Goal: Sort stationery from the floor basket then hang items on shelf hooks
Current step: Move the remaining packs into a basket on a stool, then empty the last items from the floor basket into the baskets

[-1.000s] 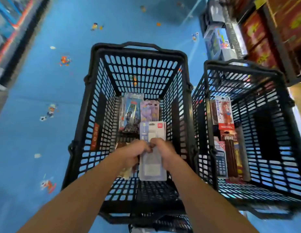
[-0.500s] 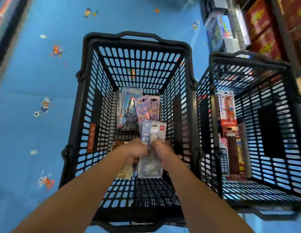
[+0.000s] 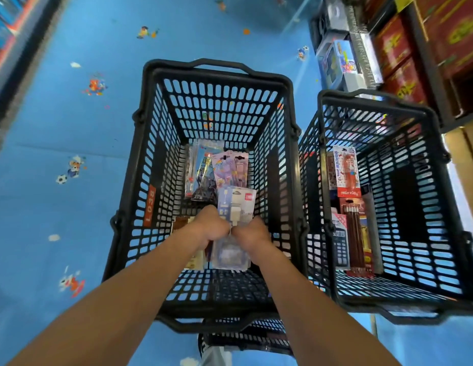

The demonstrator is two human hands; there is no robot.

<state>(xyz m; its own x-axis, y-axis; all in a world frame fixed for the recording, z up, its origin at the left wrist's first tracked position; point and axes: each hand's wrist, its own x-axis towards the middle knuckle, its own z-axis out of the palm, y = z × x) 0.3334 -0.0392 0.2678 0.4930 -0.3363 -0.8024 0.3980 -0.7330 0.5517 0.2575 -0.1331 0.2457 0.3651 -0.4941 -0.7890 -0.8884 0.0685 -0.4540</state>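
Reaching down from the bottom edge, both bare forearms run into the near black basket (image 3: 151,83), which stands on the floor. Over its middle the left hand (image 3: 211,228) and right hand (image 3: 252,235) meet almost knuckle to knuckle. Fingers of each are curled, pinching the same white blister pack (image 3: 236,204) about mid-length. The pack's red-tagged header points away; its clear lower end shows beneath the fists.

Past the hands, on the basket bottom: a purple cartoon pack (image 3: 230,167), overlapping a blue-and-clear pack (image 3: 201,170) to its left. Brown card packs lie partly hidden under the left wrist; type unclear. An orange label (image 3: 150,207) sits on the left wall.

Just beside it on the right stands a second black basket (image 3: 372,97). Against its left wall are a calculator pack (image 3: 339,244), a pencil pack (image 3: 355,233) and, farther back, a red-and-white pen pack (image 3: 346,173).

Blue floor (image 3: 71,128) with cartoon stickers around. Far right, shelving with red boxes (image 3: 404,48) and boxed toys (image 3: 338,59).
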